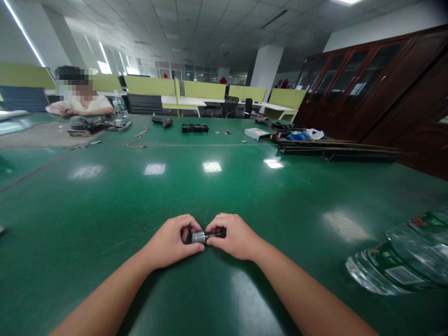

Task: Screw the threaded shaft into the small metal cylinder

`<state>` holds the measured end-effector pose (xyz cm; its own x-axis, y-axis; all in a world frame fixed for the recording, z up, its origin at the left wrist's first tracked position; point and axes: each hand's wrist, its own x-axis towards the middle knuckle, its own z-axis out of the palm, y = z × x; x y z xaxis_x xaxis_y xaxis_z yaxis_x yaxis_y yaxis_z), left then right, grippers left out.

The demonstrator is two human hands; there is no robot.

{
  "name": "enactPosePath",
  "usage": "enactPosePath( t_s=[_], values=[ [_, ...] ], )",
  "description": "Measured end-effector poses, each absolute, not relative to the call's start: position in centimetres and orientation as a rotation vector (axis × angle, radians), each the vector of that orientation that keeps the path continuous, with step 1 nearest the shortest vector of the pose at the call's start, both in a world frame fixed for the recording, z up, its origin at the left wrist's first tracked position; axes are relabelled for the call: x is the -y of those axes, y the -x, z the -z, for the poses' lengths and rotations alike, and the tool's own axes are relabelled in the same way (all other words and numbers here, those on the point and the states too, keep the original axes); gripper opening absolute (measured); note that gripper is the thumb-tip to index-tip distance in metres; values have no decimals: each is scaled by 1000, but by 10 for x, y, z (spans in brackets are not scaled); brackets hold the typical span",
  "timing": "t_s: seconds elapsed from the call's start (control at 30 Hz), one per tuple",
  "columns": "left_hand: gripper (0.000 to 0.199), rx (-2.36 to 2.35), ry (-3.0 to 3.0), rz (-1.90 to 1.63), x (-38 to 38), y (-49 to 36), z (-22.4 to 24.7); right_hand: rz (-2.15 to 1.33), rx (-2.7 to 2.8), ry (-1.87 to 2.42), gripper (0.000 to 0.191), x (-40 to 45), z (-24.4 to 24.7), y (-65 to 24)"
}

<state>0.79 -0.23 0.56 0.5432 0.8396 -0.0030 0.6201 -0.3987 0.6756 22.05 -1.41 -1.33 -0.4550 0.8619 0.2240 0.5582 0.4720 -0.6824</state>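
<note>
Low over the green tabletop [182, 191], near the middle, both hands meet at a small metal part. It is a silver cylinder [199, 238] with a thin dark shaft [213, 235] pointing right; its exact kind does not show. My left hand [175, 240] curls round the cylinder, thumb at its near side and fingers at its far side. At the other end, my right hand [234, 235] pinches the shaft between thumb and fingers. Fingers hide both ends of the part.
A large water bottle [402, 261] lies at the right. Further back are a black bracket [195, 128], a power drill [162, 122], a wire [136, 139], a white box [256, 134] and long dark strips [315, 148]. Another person [82, 100] sits at the far left.
</note>
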Motion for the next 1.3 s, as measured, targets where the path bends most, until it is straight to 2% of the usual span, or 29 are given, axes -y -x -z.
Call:
enactPosePath(
  t_s=[1.3],
  values=[
    [17, -1170, -2169, -450, 3, -8, -5, -718, 2209, 1128, 13, 14, 11, -226]
  ],
)
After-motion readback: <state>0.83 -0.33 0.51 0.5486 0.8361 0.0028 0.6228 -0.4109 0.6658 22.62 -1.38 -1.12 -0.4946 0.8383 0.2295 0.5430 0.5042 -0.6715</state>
